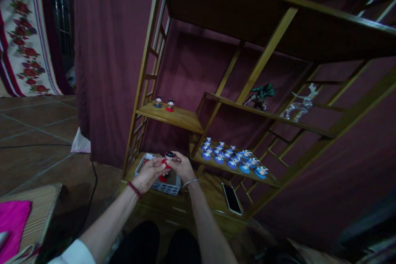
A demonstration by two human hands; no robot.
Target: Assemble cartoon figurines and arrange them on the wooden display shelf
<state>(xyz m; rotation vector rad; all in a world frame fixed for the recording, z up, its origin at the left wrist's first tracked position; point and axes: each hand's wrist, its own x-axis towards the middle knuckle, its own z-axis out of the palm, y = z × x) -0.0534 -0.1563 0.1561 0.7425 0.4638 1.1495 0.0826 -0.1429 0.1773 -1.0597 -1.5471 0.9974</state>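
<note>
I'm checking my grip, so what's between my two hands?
A small black-and-red figurine is between your left hand and right hand, touched by both, as the head view shows.

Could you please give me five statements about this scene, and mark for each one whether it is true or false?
1. The left hand and the right hand both touch a small dark-haired figurine. True.
2. The red bracelet is on the right wrist. False: the red bracelet is on the left wrist.
3. The phone lies among the purple and blue figurines. False: the phone lies on a lower board than these figurines.
4. In the picture, the clear deer figure stands to the right of the green ornament. True.
5. Two figurines stand on the small left shelf. True.
</note>
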